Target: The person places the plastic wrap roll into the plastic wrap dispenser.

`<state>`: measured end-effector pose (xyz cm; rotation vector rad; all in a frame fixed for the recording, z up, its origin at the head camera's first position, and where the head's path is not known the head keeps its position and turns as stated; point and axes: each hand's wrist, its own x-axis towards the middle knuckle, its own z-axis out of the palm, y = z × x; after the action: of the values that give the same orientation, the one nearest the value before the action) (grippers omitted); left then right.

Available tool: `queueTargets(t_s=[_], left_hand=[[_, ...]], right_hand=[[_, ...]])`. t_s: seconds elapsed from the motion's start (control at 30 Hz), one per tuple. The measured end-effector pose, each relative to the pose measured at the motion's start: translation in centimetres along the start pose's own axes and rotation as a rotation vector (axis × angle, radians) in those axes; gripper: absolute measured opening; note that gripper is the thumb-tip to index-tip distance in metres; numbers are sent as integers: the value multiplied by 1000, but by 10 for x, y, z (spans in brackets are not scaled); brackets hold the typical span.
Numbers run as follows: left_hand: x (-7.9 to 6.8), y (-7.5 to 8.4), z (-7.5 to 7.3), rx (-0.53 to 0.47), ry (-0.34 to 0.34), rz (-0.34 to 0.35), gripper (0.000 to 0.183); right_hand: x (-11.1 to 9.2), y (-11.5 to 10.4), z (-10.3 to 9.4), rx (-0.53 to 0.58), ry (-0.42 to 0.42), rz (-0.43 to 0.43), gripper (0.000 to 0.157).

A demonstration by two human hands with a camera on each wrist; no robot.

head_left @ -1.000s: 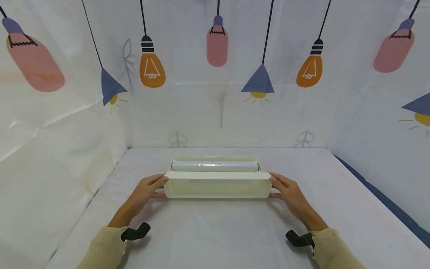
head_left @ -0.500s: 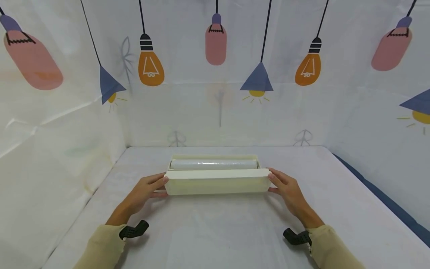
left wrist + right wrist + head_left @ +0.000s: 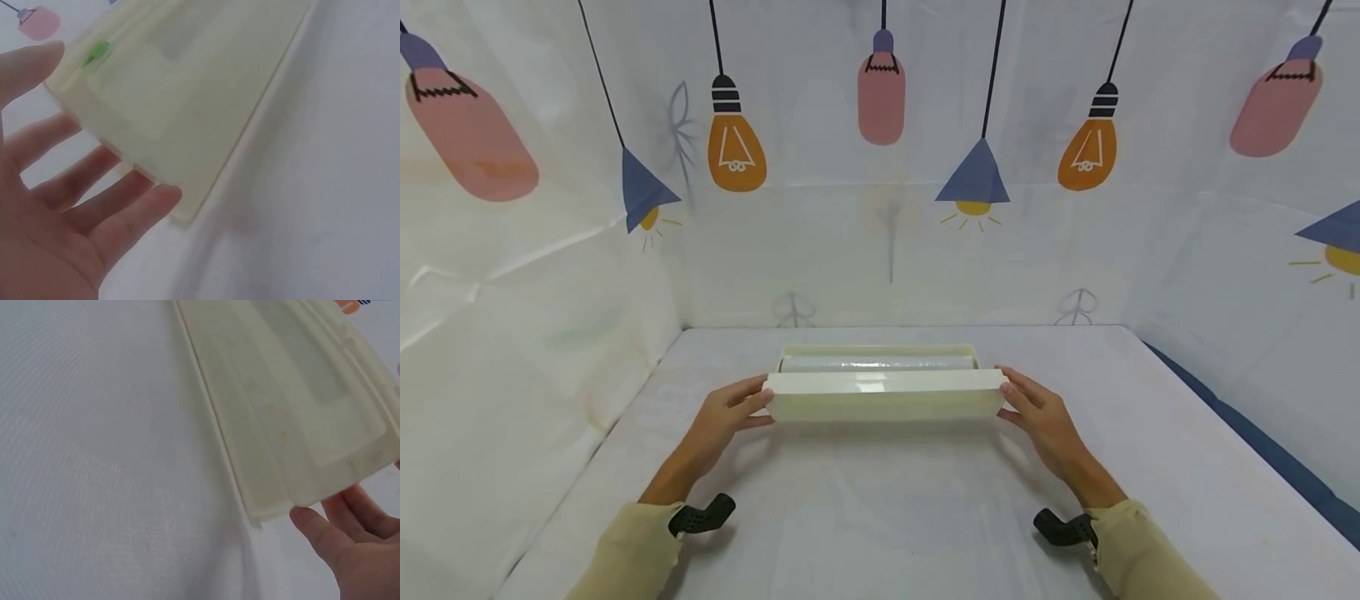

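A long cream plastic cling film dispenser (image 3: 880,347) lies on the table with its white roll of film (image 3: 820,364) partly showing. In front of the roll, its pale lid (image 3: 887,405) is tilted up, still covering the dispenser's front part from view. My left hand (image 3: 718,423) grips the lid's left end; the left wrist view shows the thumb on the near face and the fingers (image 3: 140,219) along the end edge. At the opposite end my right hand (image 3: 1047,425) holds the lid, with fingers and thumb (image 3: 315,528) at its corner.
A white cloth covers the table (image 3: 880,517). White curtains (image 3: 880,250) printed with lamps and bulbs stand behind and at both sides. Each sleeve cuff carries a black wrist camera mount, one at the left (image 3: 702,514) and one at the right (image 3: 1063,529).
The lid has swung upward and back, so its top face shows more and the roll shows less. Both hands have risen slightly with it, keeping their hold at the ends.
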<state>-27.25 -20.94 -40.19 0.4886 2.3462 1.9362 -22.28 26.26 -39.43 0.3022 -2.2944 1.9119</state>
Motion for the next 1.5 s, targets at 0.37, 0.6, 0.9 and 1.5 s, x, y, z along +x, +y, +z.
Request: queueTargets(t_s=[0.37, 0.6, 0.9, 1.5], left_hand=[[-1, 8, 4, 18, 76, 82, 54], [-1, 10, 5, 28, 105, 125, 53], [2, 15, 5, 58, 126, 150, 54], [13, 24, 4, 2, 85, 220, 54]], right_hand=[[1, -10, -2, -14, -21, -12, 60], [4, -16, -4, -21, -17, -26, 58], [8, -18, -5, -36, -10, -52, 59], [17, -24, -7, -6, 16, -136, 58]])
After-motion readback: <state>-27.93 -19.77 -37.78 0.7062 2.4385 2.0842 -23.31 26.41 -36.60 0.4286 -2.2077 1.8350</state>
